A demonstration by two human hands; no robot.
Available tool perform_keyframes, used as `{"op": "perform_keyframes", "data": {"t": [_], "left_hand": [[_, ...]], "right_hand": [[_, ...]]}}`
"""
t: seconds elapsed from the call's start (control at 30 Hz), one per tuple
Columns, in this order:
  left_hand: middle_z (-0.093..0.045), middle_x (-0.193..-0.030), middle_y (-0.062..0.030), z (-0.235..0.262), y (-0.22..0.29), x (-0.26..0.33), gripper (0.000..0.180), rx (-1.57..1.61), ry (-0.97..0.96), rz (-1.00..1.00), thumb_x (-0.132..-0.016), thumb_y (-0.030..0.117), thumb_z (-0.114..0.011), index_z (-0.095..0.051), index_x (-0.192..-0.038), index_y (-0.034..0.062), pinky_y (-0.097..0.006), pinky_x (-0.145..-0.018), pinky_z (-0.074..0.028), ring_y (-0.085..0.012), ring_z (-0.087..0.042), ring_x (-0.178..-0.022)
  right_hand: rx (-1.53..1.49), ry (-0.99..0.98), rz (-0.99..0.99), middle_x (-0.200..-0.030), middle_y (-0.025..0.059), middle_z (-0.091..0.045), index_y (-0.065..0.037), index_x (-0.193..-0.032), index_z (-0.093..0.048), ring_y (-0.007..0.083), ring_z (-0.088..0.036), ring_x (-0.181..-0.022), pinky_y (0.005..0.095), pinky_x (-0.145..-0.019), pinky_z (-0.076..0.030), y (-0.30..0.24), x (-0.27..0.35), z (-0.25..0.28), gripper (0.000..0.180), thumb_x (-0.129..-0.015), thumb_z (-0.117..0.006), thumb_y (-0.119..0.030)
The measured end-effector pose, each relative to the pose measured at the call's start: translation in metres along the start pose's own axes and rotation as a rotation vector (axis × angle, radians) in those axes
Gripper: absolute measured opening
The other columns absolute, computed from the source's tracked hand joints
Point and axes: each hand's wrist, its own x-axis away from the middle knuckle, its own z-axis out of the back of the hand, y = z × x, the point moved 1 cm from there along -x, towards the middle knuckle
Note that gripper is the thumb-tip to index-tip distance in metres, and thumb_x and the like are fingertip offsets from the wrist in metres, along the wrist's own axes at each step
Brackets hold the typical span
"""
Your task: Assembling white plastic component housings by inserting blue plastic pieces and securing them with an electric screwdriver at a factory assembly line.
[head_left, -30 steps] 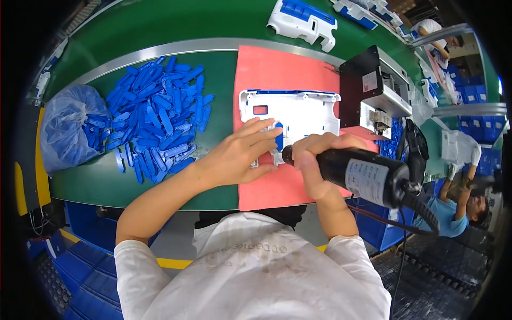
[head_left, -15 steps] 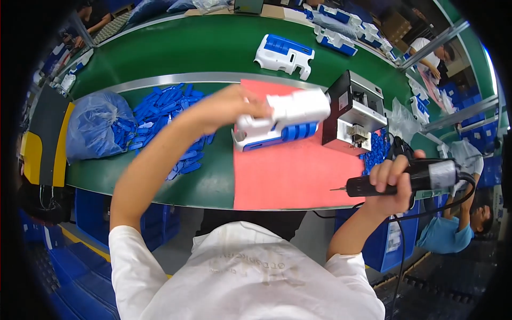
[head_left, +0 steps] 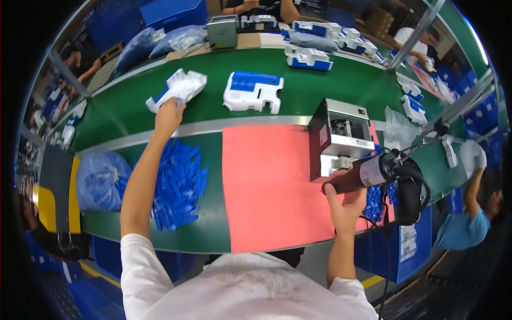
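Note:
At the far left of the green belt, my left hand (head_left: 169, 116) grips the near edge of a white plastic housing (head_left: 186, 85), whose hollow side shows. My right hand (head_left: 346, 205) is wrapped round a black electric screwdriver (head_left: 351, 178), beside a box-shaped screw feeder (head_left: 344, 141); the tool's tip cannot be made out. A second housing, white with a blue panel (head_left: 250, 82), lies on the belt to the right of the held one. Under both hands' reach spreads a pink mat (head_left: 272, 197), with nothing of the housings on it.
Long blue plastic strips (head_left: 178, 186) are heaped left of the mat, next to a blue plastic bag (head_left: 101, 181). Small blue parts (head_left: 374, 202) lie right of the feeder. The screwdriver's cable hangs at the right. More housings (head_left: 309, 58) stand across the belt, where other people work.
My left hand has carried the white housing from above the mat to the far left, onto the belt. My right hand has moved left with the screwdriver, nearer the feeder. The view has shifted.

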Motion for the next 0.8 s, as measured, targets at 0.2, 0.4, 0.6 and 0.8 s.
{"op": "perform_keyframes", "data": {"t": [0.2, 0.4, 0.6, 0.8], "left_hand": [[-0.053, -0.124, -0.0186, -0.038, 0.061, -0.03, 0.051, -0.278, 0.402, -0.154, -0.082, 0.04, -0.068, -0.053, -0.111, 0.0003, -0.054, -0.095, -0.039, -0.0375, -0.046, -0.12], [-0.021, -0.15, -0.0305, -0.09, 0.236, -0.083, 0.091, -0.105, -0.557, 0.103, -0.077, 0.044, -0.07, -0.025, -0.146, 0.0062, -0.072, -0.096, -0.031, -0.0556, -0.016, -0.137], [-0.009, -0.151, -0.0346, -0.11, 0.254, -0.104, 0.07, -0.297, -0.606, 0.285, -0.087, 0.018, -0.055, -0.021, -0.147, 0.0078, -0.082, -0.09, -0.024, -0.0572, -0.011, -0.137], [-0.062, -0.106, -0.0299, -0.038, 0.192, -0.1, 0.064, 0.092, -0.193, -0.109, -0.073, 0.001, -0.055, -0.038, -0.135, 0.0051, -0.05, -0.089, -0.048, -0.0463, -0.06, -0.102]], "right_hand": [[0.151, -0.001, 0.036, -0.112, 0.0156, -0.059, 0.005, -0.131, -0.037, 0.0208, -0.06, -0.1, 0.0353, -0.093, -0.045, 0.024, -0.006, 0.021, 0.062, -0.079, -0.07, 0.001], [0.568, 0.495, 0.175, -0.091, 0.0115, -0.059, 0.003, -0.104, -0.057, 0.0194, -0.06, -0.084, 0.0279, -0.073, -0.047, 0.042, -0.034, 0.072, 0.016, -0.089, -0.056, 0.001], [1.176, -0.015, -0.125, -0.096, 0.0216, -0.061, -0.002, -0.109, -0.063, 0.0395, -0.062, -0.089, 0.0461, -0.076, -0.051, 0.078, -0.054, 0.096, 0.031, -0.08, -0.067, -0.01], [1.162, -0.002, -0.185, -0.094, 0.021, -0.064, -0.003, -0.101, -0.065, 0.0406, -0.063, -0.085, 0.0473, -0.076, -0.05, 0.082, -0.059, 0.095, 0.024, -0.078, -0.069, -0.01]]}}
